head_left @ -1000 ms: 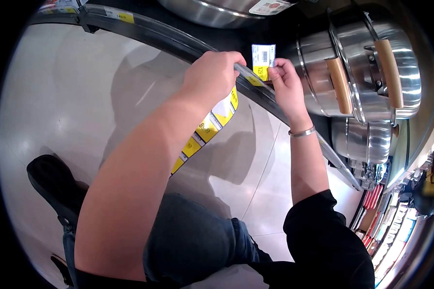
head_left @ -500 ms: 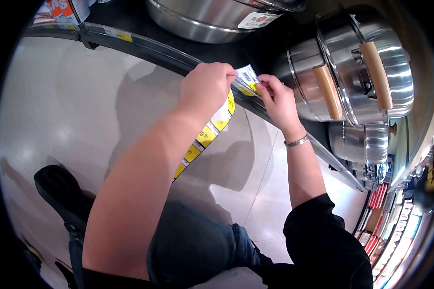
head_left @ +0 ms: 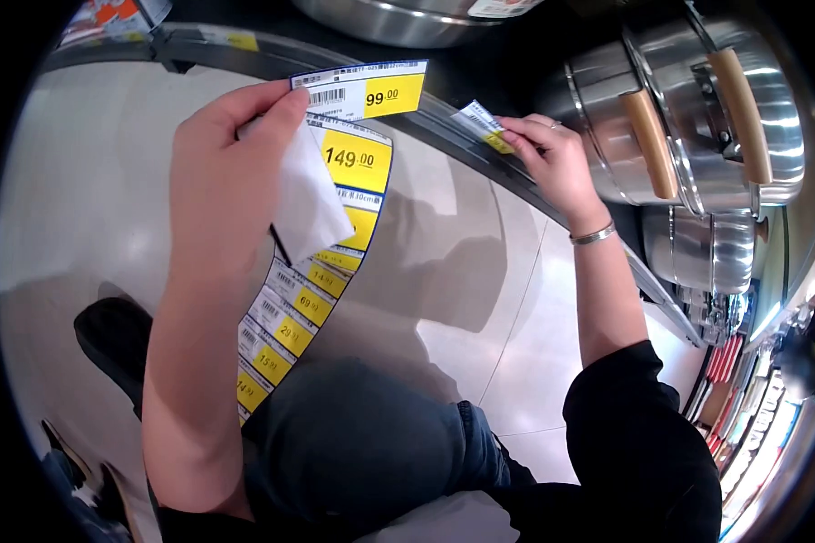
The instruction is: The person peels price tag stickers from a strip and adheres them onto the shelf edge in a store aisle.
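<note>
Along the shelf rail (head_left: 272,58), beside the steel pot (head_left: 604,118) with wooden handles, the two hands have moved apart. The left hand (head_left: 226,185) has drawn back from the rail and raised the strip of price labels (head_left: 346,161), gripping its top end between thumb and fingers, so 99.00 and 149.00 can now be read. A folded white paper (head_left: 312,204) hangs under the same hand. The right hand (head_left: 560,167) still pinches a single label (head_left: 480,124) by its yellow end, now without the left beside it. That label is tilted near the rail; whether it touches, I cannot tell.
</note>
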{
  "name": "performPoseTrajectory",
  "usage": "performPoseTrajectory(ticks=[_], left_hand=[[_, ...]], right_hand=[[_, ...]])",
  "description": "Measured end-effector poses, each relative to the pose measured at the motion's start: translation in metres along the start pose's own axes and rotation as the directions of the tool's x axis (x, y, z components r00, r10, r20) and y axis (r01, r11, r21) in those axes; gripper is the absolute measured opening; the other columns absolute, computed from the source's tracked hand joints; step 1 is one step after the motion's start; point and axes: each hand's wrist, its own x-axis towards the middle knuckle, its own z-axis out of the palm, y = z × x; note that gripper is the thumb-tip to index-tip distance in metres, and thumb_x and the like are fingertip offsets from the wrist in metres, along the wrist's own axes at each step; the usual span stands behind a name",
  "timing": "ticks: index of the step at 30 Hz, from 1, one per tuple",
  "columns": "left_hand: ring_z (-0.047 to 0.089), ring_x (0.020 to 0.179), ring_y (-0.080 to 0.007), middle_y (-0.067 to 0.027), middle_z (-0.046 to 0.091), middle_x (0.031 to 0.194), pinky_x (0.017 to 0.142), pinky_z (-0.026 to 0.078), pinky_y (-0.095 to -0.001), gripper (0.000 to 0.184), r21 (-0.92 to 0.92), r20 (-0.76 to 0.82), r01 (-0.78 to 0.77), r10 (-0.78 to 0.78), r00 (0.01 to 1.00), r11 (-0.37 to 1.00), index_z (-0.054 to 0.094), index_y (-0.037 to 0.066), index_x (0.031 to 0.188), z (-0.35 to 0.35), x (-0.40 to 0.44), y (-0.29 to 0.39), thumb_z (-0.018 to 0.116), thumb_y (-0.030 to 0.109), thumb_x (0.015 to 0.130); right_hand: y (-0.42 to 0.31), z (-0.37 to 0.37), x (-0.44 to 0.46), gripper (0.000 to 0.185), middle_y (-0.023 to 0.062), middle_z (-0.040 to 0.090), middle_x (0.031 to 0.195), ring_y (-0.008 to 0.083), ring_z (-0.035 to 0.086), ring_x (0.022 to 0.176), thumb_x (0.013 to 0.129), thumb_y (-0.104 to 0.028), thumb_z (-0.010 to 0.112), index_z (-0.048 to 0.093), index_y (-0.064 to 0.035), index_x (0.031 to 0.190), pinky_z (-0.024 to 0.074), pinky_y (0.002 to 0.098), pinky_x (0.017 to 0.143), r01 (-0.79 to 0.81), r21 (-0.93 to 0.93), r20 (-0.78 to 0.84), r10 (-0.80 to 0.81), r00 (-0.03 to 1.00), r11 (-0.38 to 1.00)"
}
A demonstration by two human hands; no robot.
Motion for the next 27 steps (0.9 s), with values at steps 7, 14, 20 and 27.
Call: performPoseTrajectory(ticks=[7, 14, 20, 27], left_hand=[[0.054, 0.063, -0.0089, -0.0099, 0.058, 0.077, 0.056, 0.042, -0.0179, 0.027, -0.151, 0.126, 0.136, -0.118, 0.985, 0.979, 0.053, -0.007, 0.093, -0.037, -0.020, -0.001, 0.057, 0.012, 0.074], [0.055, 0.062, -0.0100, -0.0095, 0.059, 0.076, 0.056, 0.043, -0.0186, 0.023, -0.229, 0.168, 0.229, -0.193, 0.967, 0.946, 0.054, -0.006, 0.089, -0.054, -0.034, -0.001, 0.058, 0.011, 0.074], [0.056, 0.062, -0.0103, -0.0095, 0.059, 0.076, 0.055, 0.042, -0.0187, 0.022, -0.231, 0.209, 0.229, -0.181, 0.961, 0.946, 0.055, -0.006, 0.087, -0.066, -0.040, -0.007, 0.057, 0.011, 0.074], [0.056, 0.061, -0.0111, -0.0111, 0.058, 0.078, 0.053, 0.044, -0.0188, 0.026, -0.163, 0.068, 0.177, -0.168, 0.983, 0.971, 0.054, -0.005, 0.090, -0.079, -0.047, -0.017, 0.059, 0.013, 0.072]], right_hand=[[-0.008, -0.005, 0.004, 0.019, 0.0105, 0.053, 0.070, 0.0239, 0.052, 0.063, 0.071, -0.001, 0.053, 0.058, -0.0035, 0.089, 0.0424, 0.0298, 0.059, 0.126, -0.149, 0.072, -0.116, 0.991, 0.981], [-0.013, 0.000, 0.004, 0.017, 0.0107, 0.053, 0.069, 0.0225, 0.052, 0.061, 0.071, 0.000, 0.053, 0.059, -0.0022, 0.087, 0.0423, 0.0274, 0.058, 0.079, -0.146, 0.040, -0.074, 0.996, 0.986], [-0.015, 0.006, 0.000, 0.016, 0.0108, 0.055, 0.072, 0.0222, 0.053, 0.063, 0.072, 0.000, 0.053, 0.059, -0.0024, 0.086, 0.0432, 0.0263, 0.059, 0.069, -0.182, -0.026, -0.075, 0.997, 0.981], [-0.013, 0.019, 0.004, 0.014, 0.0120, 0.055, 0.071, 0.0228, 0.054, 0.064, 0.072, -0.002, 0.054, 0.060, -0.0026, 0.085, 0.0430, 0.0263, 0.059, 0.045, -0.202, -0.106, -0.067, 0.992, 0.978]])
